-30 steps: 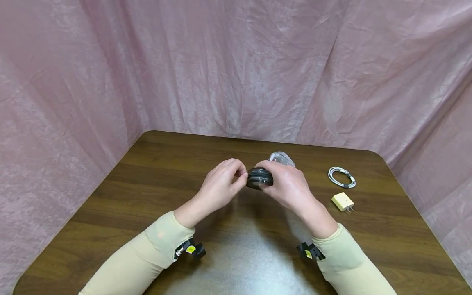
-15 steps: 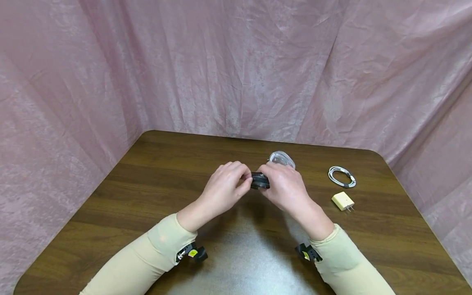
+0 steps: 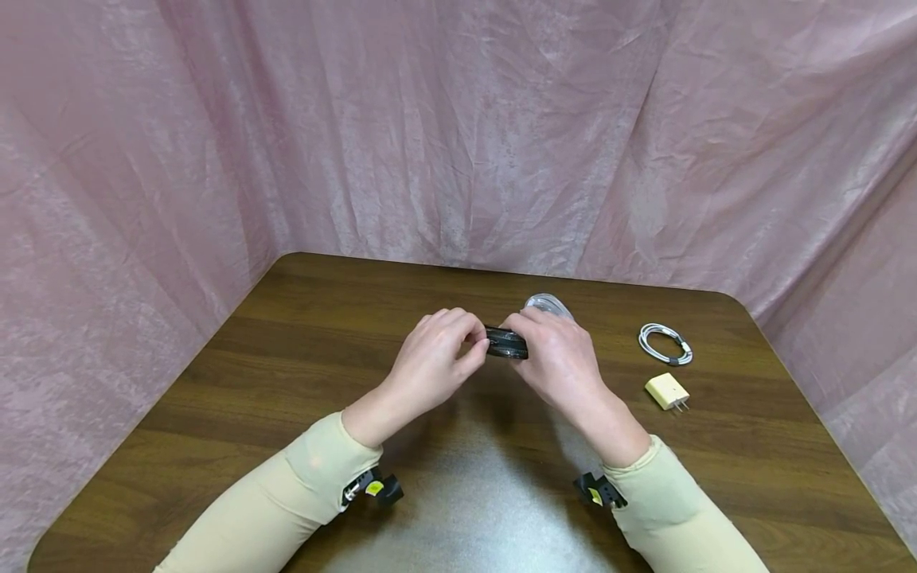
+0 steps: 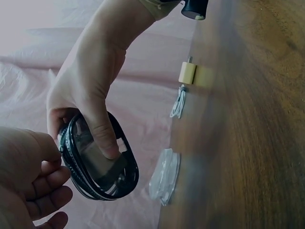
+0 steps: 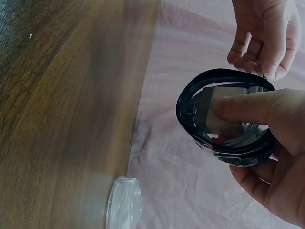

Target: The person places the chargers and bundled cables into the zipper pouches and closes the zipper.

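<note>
Above the table, my right hand (image 3: 559, 354) holds a small see-through zip pouch (image 3: 507, 342) with black trim. Its thumb lies across one clear face of the pouch, and the other fingers are behind. A pale block (image 5: 233, 90) and coiled wire show through the plastic in the right wrist view. My left hand (image 3: 433, 354) pinches the zipper pull at the pouch's edge between thumb and forefinger; its other fingers curl loosely below. The pull itself is mostly hidden by the fingertips. In the left wrist view the zipper teeth (image 4: 71, 162) run along the pouch's rim.
Behind my right hand lies a clear plastic case (image 3: 550, 302), partly covered in the head view. To the right are a coiled white cable (image 3: 665, 344) and a yellow plug adapter (image 3: 667, 391) on the brown wooden table (image 3: 322, 318). Pink curtains (image 3: 458, 135) hang around it.
Over the last second the pouch has turned so its zipped edge shows more narrowly. My left hand has shifted slightly right, closer to the right hand. Over the last half second the pouch has risen slightly.
</note>
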The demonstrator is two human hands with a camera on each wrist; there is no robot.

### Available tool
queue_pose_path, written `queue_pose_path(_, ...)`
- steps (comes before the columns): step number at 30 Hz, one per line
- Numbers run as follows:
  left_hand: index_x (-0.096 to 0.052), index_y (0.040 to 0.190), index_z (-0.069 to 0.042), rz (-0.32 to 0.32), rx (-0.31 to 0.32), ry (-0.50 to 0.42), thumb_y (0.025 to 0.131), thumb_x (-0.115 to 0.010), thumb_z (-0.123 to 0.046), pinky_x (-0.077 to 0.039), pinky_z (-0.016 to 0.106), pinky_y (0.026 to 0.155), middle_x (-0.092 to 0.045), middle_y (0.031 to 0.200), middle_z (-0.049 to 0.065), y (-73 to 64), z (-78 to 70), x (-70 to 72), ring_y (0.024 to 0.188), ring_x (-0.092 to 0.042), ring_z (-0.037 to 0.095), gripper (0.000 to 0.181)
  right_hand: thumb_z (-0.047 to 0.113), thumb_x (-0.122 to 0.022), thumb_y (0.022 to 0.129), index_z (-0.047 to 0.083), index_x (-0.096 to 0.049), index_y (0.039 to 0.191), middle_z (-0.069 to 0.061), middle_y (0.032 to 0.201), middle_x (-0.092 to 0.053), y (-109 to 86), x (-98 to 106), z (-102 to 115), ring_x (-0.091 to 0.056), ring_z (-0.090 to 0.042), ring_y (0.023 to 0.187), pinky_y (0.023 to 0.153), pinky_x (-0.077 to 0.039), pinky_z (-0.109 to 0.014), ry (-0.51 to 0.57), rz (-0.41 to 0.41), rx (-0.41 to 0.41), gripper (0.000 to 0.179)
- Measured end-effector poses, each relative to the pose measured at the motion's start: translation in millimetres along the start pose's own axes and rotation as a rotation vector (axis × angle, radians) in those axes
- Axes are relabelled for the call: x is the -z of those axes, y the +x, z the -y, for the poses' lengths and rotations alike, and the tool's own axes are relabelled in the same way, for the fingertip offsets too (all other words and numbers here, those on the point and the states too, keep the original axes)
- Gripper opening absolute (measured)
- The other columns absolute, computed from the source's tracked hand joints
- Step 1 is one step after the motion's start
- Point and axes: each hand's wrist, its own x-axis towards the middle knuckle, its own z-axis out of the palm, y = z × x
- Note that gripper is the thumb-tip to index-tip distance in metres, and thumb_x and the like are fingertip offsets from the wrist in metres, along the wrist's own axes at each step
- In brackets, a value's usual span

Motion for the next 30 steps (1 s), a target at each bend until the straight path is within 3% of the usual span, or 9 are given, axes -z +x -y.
queue_pose_path(12,-0.069,0.092,-0.014,0.009,0.051,0.005,0.099,-0.078,-0.010,-0.050,0.040,0.081,-0.069,0.090,-0.002,1.2,5.7,1.0,0.088,-0.063,0.021,0.013,0.003,-0.093,0.077,0.019,-0.076,0.097,0.002,0.091,-0.070,0.4,2,0,-0.070,-0.029,0.087,0.071,-0.058,-0.050,0.014,-0.031,-0.013,0.031)
queue_pose_path(30,-0.070,0.093,-0.014,0.018,0.100,0.005,0.100,-0.077,-0.010,-0.053,0.044,0.086,-0.070,0.092,-0.001,2.6,14.8,0.1,0.089,-0.065,0.023,0.010,0.012,-0.099,0.077,0.020,-0.078,0.102,0.003,0.096,-0.073,1.3,4,-2,-0.072,-0.027,0.091,0.072,-0.058,-0.052,0.081,0.023,-0.092,0.034)
